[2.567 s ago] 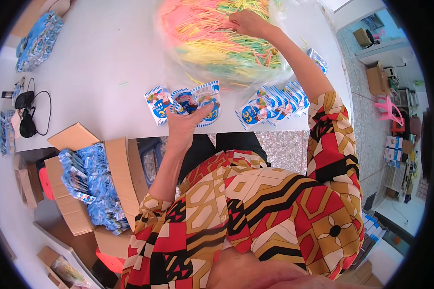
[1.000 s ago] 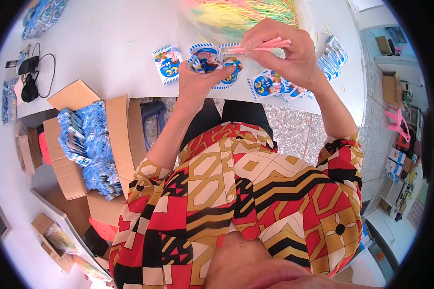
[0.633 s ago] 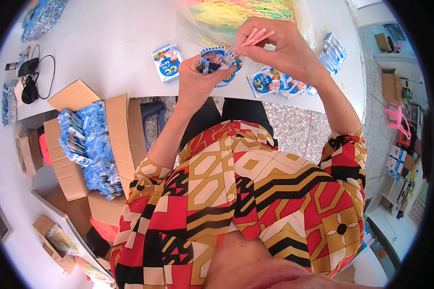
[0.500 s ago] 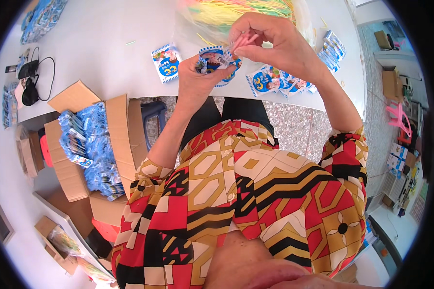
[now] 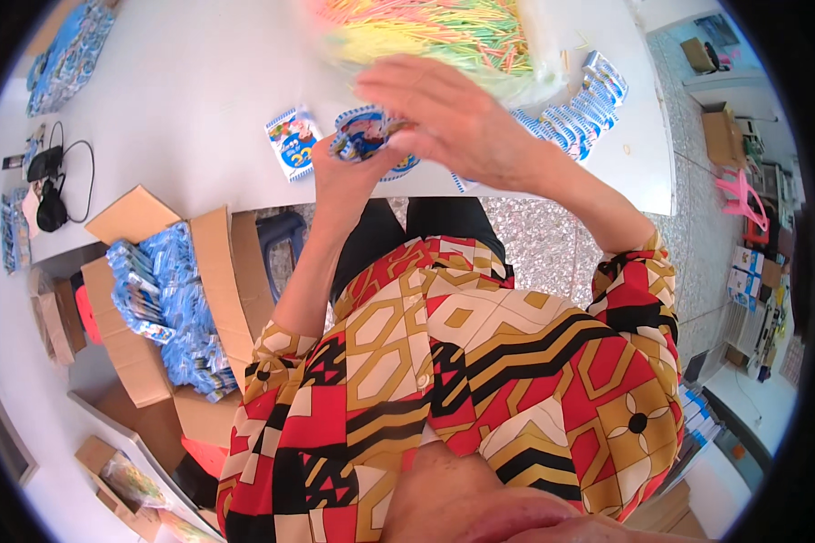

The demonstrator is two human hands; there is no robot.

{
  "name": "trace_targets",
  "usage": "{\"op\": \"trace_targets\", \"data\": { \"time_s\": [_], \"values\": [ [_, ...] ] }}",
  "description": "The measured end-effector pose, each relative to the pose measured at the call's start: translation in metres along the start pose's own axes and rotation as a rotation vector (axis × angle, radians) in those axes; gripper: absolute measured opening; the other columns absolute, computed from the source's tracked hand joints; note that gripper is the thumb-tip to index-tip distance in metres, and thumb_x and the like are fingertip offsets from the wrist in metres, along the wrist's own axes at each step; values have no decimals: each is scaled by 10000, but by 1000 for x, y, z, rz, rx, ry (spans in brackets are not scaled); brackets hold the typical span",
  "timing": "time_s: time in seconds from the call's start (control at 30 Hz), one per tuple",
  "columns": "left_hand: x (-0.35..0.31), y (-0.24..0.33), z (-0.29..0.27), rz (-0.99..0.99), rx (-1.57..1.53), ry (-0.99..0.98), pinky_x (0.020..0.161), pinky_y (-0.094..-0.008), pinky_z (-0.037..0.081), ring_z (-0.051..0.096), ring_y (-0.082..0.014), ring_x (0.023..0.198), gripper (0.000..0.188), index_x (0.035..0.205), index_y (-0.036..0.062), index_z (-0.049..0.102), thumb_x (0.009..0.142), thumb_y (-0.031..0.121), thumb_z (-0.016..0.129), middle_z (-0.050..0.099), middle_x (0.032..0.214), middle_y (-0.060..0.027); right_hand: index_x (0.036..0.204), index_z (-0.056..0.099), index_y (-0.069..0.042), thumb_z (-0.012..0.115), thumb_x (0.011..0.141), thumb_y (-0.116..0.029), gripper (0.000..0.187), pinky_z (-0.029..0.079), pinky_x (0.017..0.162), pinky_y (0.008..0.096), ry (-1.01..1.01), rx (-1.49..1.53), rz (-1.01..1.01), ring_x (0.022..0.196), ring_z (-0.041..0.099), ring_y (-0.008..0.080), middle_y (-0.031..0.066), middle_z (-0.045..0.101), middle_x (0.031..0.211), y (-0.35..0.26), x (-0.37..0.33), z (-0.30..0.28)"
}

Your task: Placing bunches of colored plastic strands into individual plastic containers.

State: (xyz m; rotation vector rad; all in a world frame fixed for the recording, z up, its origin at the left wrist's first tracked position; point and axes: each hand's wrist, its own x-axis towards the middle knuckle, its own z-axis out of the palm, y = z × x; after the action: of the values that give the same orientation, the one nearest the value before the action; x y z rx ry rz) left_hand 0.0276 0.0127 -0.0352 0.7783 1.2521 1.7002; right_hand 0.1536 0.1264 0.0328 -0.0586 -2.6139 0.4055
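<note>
My left hand [image 5: 346, 185] is closed around a small bunch of blue-and-white printed sachets [image 5: 358, 127], held upright above the table's near edge. My right hand [image 5: 466, 122] lies across the top of them, its fingers stretched out and its thumb by the sachets' edge. No pink sticks show in it now, though its palm side is partly hidden. Left of my left hand, a single flat sachet [image 5: 292, 145] lies on the table. A fanned row of sachets [image 5: 575, 118] lies to the right, partly hidden by my right hand and forearm.
A clear bag of thin coloured sticks [image 5: 444, 32] lies at the far side of the white table [image 5: 199, 109]. At lower left stands an open carton [image 5: 231, 299] full of sachets. Black cables [image 5: 52, 185] and a sachet pile [image 5: 71, 54] are on the left.
The pink sticks in my right hand are no longer visible, and its fingers have gone from a pinch to stretched out. The view has shifted slightly. My left hand still holds the sachets.
</note>
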Motion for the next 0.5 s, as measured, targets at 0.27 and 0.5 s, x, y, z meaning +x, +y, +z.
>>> {"op": "trace_targets", "data": {
  "time_s": [0.27,0.5],
  "values": [
    [0,1,2,-10,-32,9,704,-222,499,600,-72,768,198,933,-32,653,751,14,716,667,877,-50,1345,377,-42,550,868,-169,522,395,985,348,-243,493,389,1197,474,216,122,461,1309,-2,-5,-5],
    [3,5,2,-12,-28,16,693,-229,500,611,-92,758,237,910,-32,637,719,36,759,664,854,-80,985,620,15,574,872,-92,162,483,683,279,371,776,597,790,610,156,90,629,870,61,-6,-11]
  ]
}}
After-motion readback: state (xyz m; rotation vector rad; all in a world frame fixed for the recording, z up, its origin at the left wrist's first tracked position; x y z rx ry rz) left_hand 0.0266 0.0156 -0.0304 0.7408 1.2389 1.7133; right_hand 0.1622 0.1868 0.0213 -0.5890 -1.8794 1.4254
